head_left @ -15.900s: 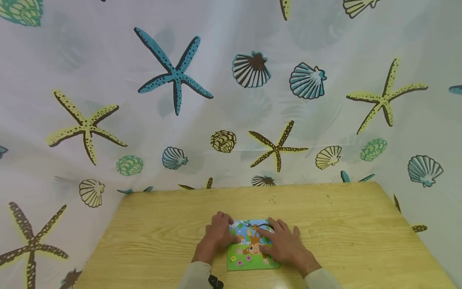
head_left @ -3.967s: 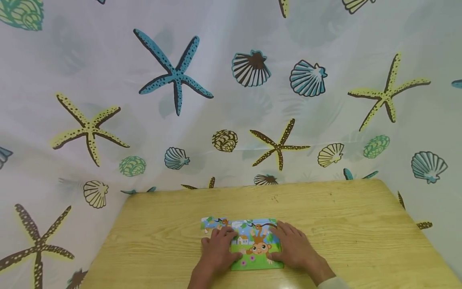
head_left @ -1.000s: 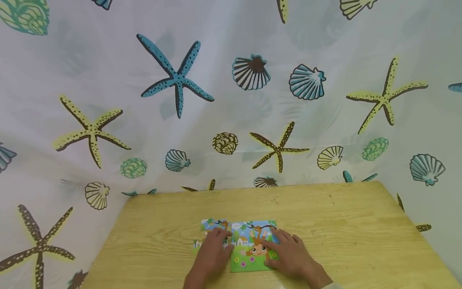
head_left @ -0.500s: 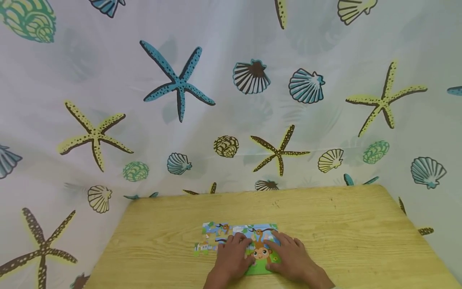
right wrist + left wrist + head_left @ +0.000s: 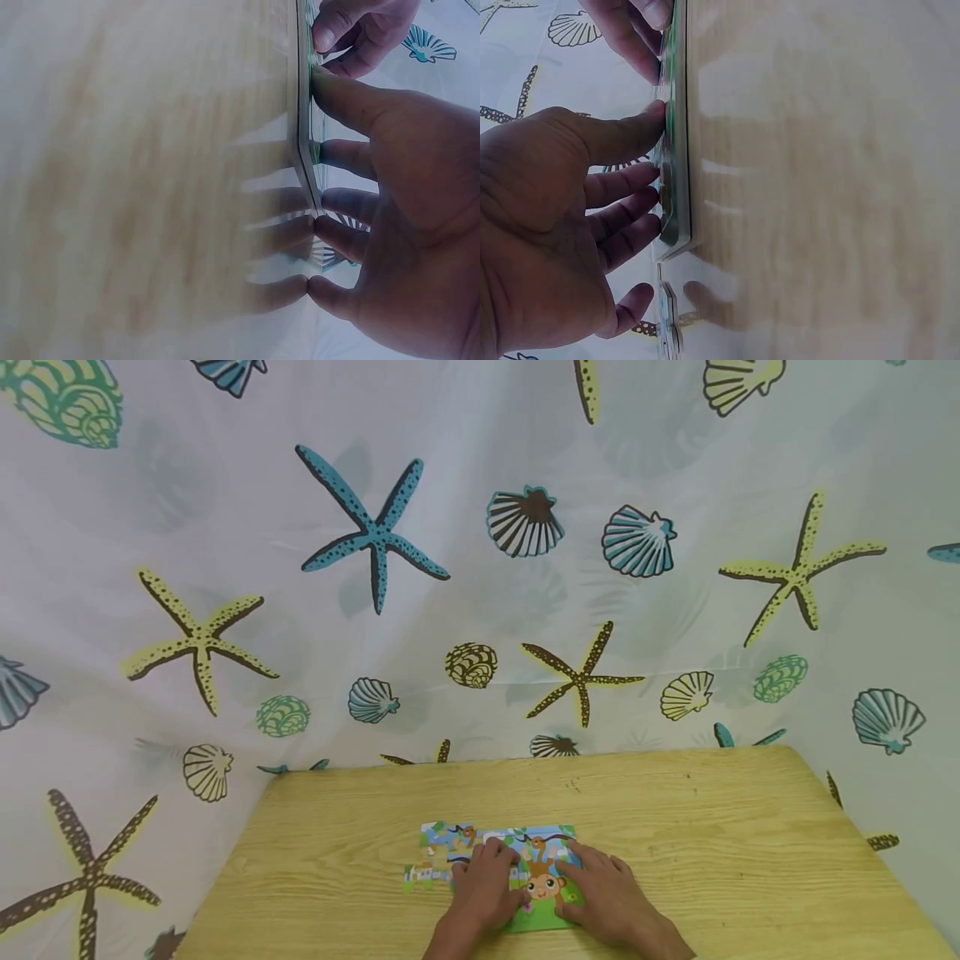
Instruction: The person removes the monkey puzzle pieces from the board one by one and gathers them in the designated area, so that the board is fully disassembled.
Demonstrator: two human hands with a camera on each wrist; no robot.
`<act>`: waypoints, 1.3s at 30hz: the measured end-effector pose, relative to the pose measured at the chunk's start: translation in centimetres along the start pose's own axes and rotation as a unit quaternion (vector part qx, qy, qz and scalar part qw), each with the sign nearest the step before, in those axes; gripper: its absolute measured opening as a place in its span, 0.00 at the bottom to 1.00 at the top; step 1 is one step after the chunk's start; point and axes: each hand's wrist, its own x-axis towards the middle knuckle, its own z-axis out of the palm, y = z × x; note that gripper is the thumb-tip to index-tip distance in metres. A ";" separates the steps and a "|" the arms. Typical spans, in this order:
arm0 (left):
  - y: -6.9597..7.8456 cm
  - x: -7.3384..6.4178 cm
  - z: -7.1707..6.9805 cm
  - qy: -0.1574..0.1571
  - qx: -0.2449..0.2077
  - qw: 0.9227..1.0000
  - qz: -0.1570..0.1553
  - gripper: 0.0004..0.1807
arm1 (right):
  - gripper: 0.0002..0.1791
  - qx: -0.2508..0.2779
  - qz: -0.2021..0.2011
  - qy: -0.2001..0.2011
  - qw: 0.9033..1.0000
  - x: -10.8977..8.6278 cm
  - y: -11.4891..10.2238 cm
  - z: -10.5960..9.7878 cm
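A flat jigsaw puzzle board (image 5: 542,922) with a monkey picture lies on the wooden table. My left hand (image 5: 487,893) is over the board's left part, hiding it. In the left wrist view, its thumb and several fingertips touch the picture. My right hand (image 5: 603,889) rests at the board's right side. In the right wrist view, the thumb (image 5: 349,96) is on the picture and other fingers reach over the edge, some to the table. Loose jigsaw pieces (image 5: 447,835) lie left of the board, with more pieces (image 5: 417,875) nearer me, partly behind my left hand.
The wooden table (image 5: 720,835) extends on both sides of the board. A white cloth (image 5: 465,593) printed with starfish and shells hangs behind and beside the table.
Loose pieces have come to lie left of the board since the oldest frame. Over the last second my left hand has moved right, onto the picture; my right hand has barely moved.
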 end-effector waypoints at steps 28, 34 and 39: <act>-0.1 1.2 0.5 0.021 -0.166 0.985 -0.035 0.08 | 0.33 -0.054 -0.003 -0.013 0.998 -0.2 -0.1 -0.7; -2.4 0.9 -0.7 0.048 -0.243 0.968 -0.038 0.05 | 0.32 -0.034 0.001 -0.012 0.999 -0.4 -0.1 -0.8; -6.2 -0.2 -2.9 0.106 -0.267 0.954 -0.085 0.07 | 0.33 -0.032 -0.002 -0.014 0.999 -0.4 -0.1 -0.6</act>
